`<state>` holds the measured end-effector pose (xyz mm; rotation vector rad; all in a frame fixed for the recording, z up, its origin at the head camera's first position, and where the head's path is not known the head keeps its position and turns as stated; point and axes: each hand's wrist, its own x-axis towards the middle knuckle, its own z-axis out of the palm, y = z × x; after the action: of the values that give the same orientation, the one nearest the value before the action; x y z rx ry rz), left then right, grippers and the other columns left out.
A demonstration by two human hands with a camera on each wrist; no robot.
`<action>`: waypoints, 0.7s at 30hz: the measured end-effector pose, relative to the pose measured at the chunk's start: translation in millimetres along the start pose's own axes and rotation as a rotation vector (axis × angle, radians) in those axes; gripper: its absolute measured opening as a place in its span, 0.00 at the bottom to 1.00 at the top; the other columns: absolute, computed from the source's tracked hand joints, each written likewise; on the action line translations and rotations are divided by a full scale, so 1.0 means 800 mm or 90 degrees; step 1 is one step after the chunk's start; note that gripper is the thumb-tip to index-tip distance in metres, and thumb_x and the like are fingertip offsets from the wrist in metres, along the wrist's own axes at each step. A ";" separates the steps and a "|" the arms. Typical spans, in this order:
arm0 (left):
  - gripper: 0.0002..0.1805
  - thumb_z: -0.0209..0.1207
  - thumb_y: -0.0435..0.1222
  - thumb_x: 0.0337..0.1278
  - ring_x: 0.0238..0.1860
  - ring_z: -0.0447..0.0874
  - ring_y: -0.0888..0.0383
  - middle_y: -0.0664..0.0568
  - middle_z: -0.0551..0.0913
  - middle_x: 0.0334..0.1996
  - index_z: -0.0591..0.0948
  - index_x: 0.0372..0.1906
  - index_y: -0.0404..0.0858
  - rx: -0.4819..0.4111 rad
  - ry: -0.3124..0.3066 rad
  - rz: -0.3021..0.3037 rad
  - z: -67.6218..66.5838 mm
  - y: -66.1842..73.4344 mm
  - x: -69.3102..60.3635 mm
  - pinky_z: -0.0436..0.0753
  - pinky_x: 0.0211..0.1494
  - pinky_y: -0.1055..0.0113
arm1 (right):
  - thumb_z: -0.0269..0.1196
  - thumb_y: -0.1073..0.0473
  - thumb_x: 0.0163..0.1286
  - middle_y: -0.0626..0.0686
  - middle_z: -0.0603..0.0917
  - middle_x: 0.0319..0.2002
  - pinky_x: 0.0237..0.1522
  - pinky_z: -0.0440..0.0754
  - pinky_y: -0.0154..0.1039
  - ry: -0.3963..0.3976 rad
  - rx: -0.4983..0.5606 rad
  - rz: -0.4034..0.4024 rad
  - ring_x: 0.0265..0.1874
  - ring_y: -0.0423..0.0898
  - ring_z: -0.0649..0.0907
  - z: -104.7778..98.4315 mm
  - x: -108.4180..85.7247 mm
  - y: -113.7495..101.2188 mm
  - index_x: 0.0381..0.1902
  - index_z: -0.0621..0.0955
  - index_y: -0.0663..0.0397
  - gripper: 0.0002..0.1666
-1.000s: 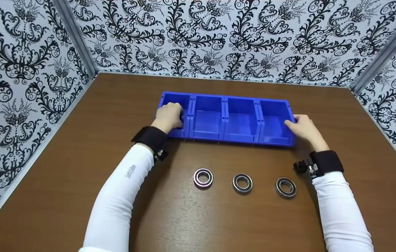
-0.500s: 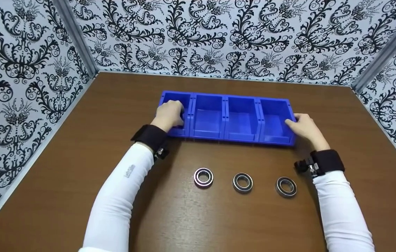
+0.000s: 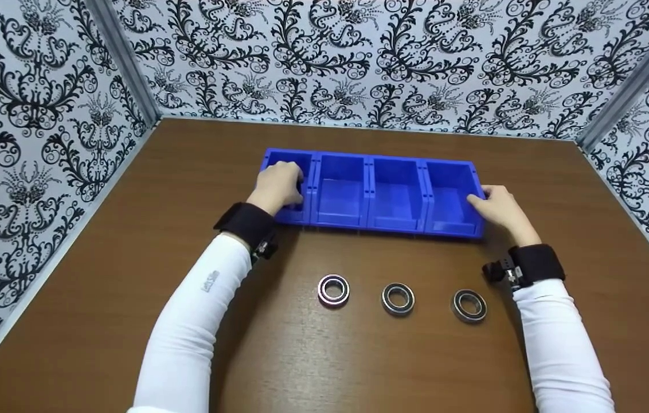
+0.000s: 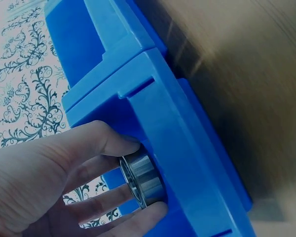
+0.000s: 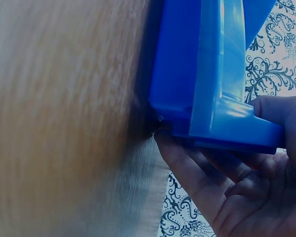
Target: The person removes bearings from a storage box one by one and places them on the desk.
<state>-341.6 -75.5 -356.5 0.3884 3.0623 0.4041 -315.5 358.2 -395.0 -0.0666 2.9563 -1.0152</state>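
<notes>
A blue bin (image 3: pixel 340 221) with several compartments in a row stands on the table. My left hand (image 3: pixel 276 184) reaches into its leftmost compartment. In the left wrist view the thumb and fingers pinch a shiny metal ball bearing (image 4: pixel 144 178), tilted on edge close to the compartment's front wall; the head view hides it behind the hand. My right hand (image 3: pixel 499 211) grips the bin's right end wall, thumb over the rim and fingers along the outside. Three more bearings lie flat in front of the bin: a left one (image 3: pixel 333 291), a middle one (image 3: pixel 398 299) and a right one (image 3: pixel 469 306).
The brown wooden table (image 3: pixel 129 275) is closed in by patterned panels (image 3: pixel 324 63) at the back and both sides, with grey metal posts (image 3: pixel 124 57) at the corners. Black wrist straps with small cameras sit on both wrists.
My left hand has shifted very slightly up and back in the leftmost compartment. The right hand, the bin and the three bearings on the table stay practically where they were.
</notes>
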 end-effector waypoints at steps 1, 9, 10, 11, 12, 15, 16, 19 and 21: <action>0.23 0.72 0.32 0.51 0.55 0.86 0.39 0.38 0.87 0.55 0.87 0.55 0.35 -0.001 -0.001 0.000 -0.001 0.000 0.000 0.83 0.57 0.46 | 0.54 0.58 0.78 0.78 0.82 0.54 0.50 0.81 0.48 0.001 -0.001 -0.002 0.49 0.66 0.85 0.000 0.000 0.000 0.62 0.75 0.81 0.29; 0.24 0.73 0.32 0.51 0.55 0.86 0.40 0.38 0.87 0.55 0.87 0.57 0.34 -0.010 -0.003 -0.002 -0.005 -0.001 -0.005 0.83 0.58 0.45 | 0.55 0.58 0.77 0.77 0.84 0.50 0.42 0.79 0.38 0.008 -0.004 -0.008 0.45 0.63 0.86 0.001 0.001 0.002 0.59 0.78 0.80 0.26; 0.24 0.73 0.32 0.50 0.56 0.86 0.40 0.38 0.87 0.55 0.87 0.57 0.34 -0.010 -0.003 -0.001 -0.006 -0.001 -0.005 0.83 0.58 0.45 | 0.55 0.57 0.77 0.77 0.84 0.50 0.42 0.79 0.39 0.009 -0.006 -0.009 0.45 0.63 0.86 0.001 0.001 0.003 0.59 0.78 0.79 0.26; 0.24 0.73 0.32 0.50 0.56 0.86 0.39 0.38 0.87 0.55 0.87 0.57 0.34 -0.010 -0.002 0.000 -0.007 -0.001 -0.005 0.83 0.58 0.45 | 0.55 0.58 0.77 0.77 0.84 0.50 0.42 0.79 0.39 0.010 -0.007 -0.009 0.45 0.64 0.86 0.001 0.001 0.002 0.59 0.78 0.79 0.26; 0.24 0.73 0.32 0.50 0.56 0.86 0.39 0.38 0.87 0.55 0.87 0.56 0.34 -0.011 0.000 0.002 -0.007 -0.001 -0.006 0.83 0.58 0.45 | 0.55 0.57 0.77 0.77 0.84 0.50 0.43 0.79 0.40 0.010 -0.008 -0.008 0.45 0.64 0.86 0.001 0.001 0.003 0.59 0.78 0.79 0.26; 0.24 0.72 0.32 0.49 0.56 0.86 0.39 0.38 0.87 0.55 0.87 0.56 0.34 -0.014 0.007 0.006 -0.009 -0.002 -0.006 0.83 0.58 0.45 | 0.55 0.58 0.77 0.77 0.84 0.50 0.43 0.79 0.41 0.012 -0.009 -0.008 0.45 0.65 0.86 0.000 0.001 0.003 0.58 0.78 0.79 0.26; 0.24 0.72 0.32 0.49 0.56 0.86 0.39 0.38 0.87 0.55 0.87 0.56 0.34 -0.014 0.008 0.008 -0.010 -0.002 -0.006 0.83 0.58 0.45 | 0.55 0.57 0.77 0.77 0.84 0.50 0.43 0.79 0.40 0.012 -0.009 -0.008 0.45 0.64 0.86 0.000 0.001 0.003 0.59 0.78 0.79 0.26; 0.24 0.72 0.32 0.49 0.57 0.85 0.39 0.39 0.87 0.56 0.87 0.56 0.34 -0.017 0.010 0.010 -0.010 -0.002 -0.005 0.82 0.58 0.45 | 0.55 0.58 0.77 0.76 0.84 0.50 0.42 0.79 0.39 0.010 -0.007 -0.009 0.44 0.63 0.86 0.000 0.001 0.003 0.58 0.78 0.79 0.26; 0.24 0.72 0.32 0.49 0.57 0.85 0.39 0.38 0.87 0.55 0.87 0.55 0.34 -0.017 0.009 0.013 -0.011 -0.002 -0.005 0.83 0.58 0.45 | 0.55 0.58 0.77 0.76 0.85 0.49 0.42 0.79 0.39 0.011 -0.007 -0.008 0.44 0.62 0.86 0.000 0.001 0.002 0.58 0.79 0.79 0.26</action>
<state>-338.6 -80.3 -348.3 0.4172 3.0654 0.4489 -316.3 359.0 -396.2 -0.0776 2.9820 -1.0060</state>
